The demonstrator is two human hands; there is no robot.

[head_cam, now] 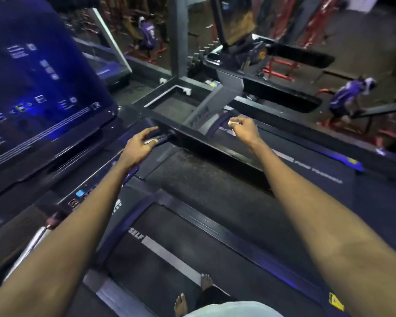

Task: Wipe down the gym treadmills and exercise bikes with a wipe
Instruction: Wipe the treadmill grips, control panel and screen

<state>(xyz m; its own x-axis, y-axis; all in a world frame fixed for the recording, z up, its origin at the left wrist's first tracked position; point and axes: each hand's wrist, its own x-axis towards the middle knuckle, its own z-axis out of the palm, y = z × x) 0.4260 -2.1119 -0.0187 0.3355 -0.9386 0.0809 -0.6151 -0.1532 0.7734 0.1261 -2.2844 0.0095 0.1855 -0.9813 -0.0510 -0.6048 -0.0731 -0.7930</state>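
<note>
Where the person stands: barefoot on the belt of a treadmill, both bare arms stretched forward, seen from the head looking down.
Wipe: a small, crumpled white wipe sits in the right hand, held just past the far side of the black bar that crosses the front of the treadmill. Whether it touches any surface cannot be told.
How the wipe will likely handle: it looks very light, thin and soft, with no stiffness of its own. It probably bunches and folds under pressure and could tear or slip out if dragged hard over an edge.
Where to hold it: best gathered into a pad under the fingers, so that a flat face meets the surface.
Right fingers: curled together, pinching the wipe at the tips; only a small white tuft shows beyond them.
Left hand: the left hand reaches toward the near left end of the bar and holds nothing.
Left fingers: apart and loosely straight. They lie over the bar's end; contact cannot be told.
Screen: a large dark screen with blue lit symbols fills the upper left, beside the left arm.
Feet: two bare feet show at the bottom edge.
Background: blurred red and black gym machines.
</note>
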